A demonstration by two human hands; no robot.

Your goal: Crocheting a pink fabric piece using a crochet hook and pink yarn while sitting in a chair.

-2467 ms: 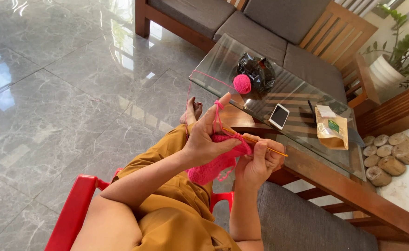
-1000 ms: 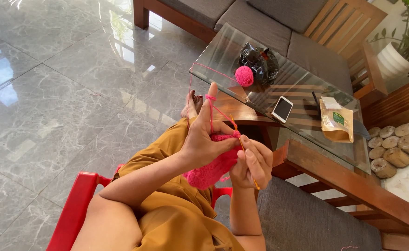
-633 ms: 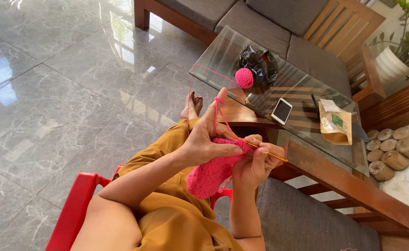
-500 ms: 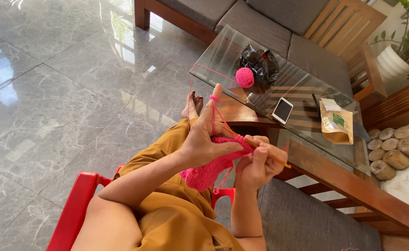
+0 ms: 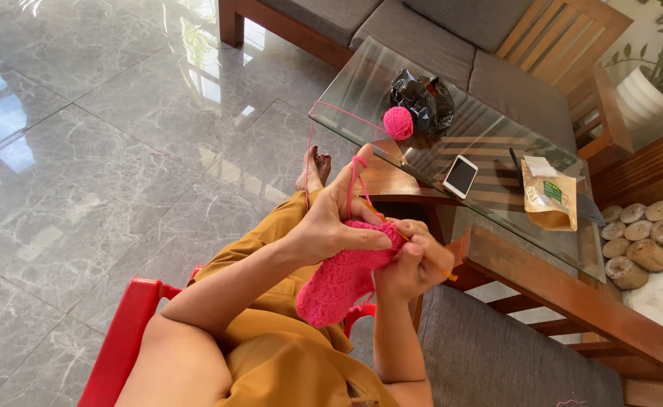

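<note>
My left hand (image 5: 337,221) pinches the top of a pink crocheted piece (image 5: 340,277) that hangs over my lap, with pink yarn looped over its raised index finger. My right hand (image 5: 413,260) is closed around a thin crochet hook (image 5: 446,273) whose tip is in the piece's upper edge. The yarn strand runs up to a pink yarn ball (image 5: 398,123) on the glass table (image 5: 490,143) ahead.
On the glass table lie a black plastic bag (image 5: 423,100), a white phone (image 5: 460,175) and a brown paper pouch (image 5: 549,197). I sit on a red chair (image 5: 124,339). A grey cushioned bench (image 5: 490,354) is at my right. A wooden sofa (image 5: 452,30) stands beyond.
My right hand has drawn in close to my left hand at the piece's edge. The pink piece hangs a little lower and straighter.
</note>
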